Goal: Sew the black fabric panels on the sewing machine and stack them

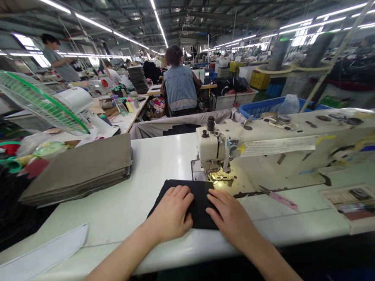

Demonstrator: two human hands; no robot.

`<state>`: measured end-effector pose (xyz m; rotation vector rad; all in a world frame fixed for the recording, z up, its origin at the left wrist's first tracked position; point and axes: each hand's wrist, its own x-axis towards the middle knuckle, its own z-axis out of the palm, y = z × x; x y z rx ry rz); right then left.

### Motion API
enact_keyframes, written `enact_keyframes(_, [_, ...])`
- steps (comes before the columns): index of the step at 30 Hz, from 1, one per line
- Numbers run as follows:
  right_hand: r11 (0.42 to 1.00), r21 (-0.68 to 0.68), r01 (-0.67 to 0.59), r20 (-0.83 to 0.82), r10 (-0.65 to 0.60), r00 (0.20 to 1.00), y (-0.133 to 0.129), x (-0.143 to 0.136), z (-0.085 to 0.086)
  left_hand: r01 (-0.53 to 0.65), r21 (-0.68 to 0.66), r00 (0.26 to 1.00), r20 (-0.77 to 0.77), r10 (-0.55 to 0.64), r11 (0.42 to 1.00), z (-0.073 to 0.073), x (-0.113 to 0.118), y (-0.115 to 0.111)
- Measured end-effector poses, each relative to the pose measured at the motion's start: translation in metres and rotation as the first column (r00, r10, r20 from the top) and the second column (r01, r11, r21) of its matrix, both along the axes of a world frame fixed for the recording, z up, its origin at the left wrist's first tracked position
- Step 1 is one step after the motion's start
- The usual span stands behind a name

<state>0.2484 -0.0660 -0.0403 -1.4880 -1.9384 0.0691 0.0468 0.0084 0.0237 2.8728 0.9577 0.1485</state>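
Note:
A folded piece of black fabric [199, 206] lies on the white sewing table, its upper right corner near the needle area [222, 177] of the sewing machine [255, 135]. My left hand [172, 211] rests on the middle of this fabric, palm down, with the thumb apart from the fingers. At the fabric's right edge lies my right hand [229, 211], fingers stretched out and thumb spread, touching the cloth. Both hands press from above; the underside of the fabric is hidden. A lamp on the machine lights its needle plate.
Pink-handled thread snips [279, 197] lie right of my right hand, before a small tray [363, 208] of tools. Stacked grey-brown panels [82, 166] and a white strip [37, 258] lie left. A fan [44, 102] stands behind; a person in a denim vest [180, 87] sits ahead.

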Motion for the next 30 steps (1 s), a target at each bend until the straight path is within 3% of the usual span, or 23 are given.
enact_keyframes(4, [0.999, -0.024, -0.023, 0.011, 0.023, 1.0, 0.001, 0.008, -0.009, 0.122, -0.076, 0.992, 0.055, -0.118, 0.99, -0.014, 0.008, 0.008])
enact_keyframes(9, [0.998, -0.034, -0.061, -0.005, 0.061, 0.998, 0.008, 0.023, -0.01, 0.076, -0.11, 0.997, 0.025, -0.074, 0.991, -0.03, 0.014, 0.014])
enact_keyframes(16, [0.998, -0.044, -0.051, -0.012, 0.051, 0.999, 0.019, 0.026, -0.007, 0.084, -0.112, 0.995, 0.057, -0.078, 0.99, -0.029, 0.016, 0.025])
enact_keyframes(30, [0.999, -0.042, -0.029, 0.022, 0.03, 0.999, 0.016, 0.024, 0.0, 0.092, -0.096, 0.995, 0.033, -0.089, 0.991, -0.026, 0.015, 0.031])
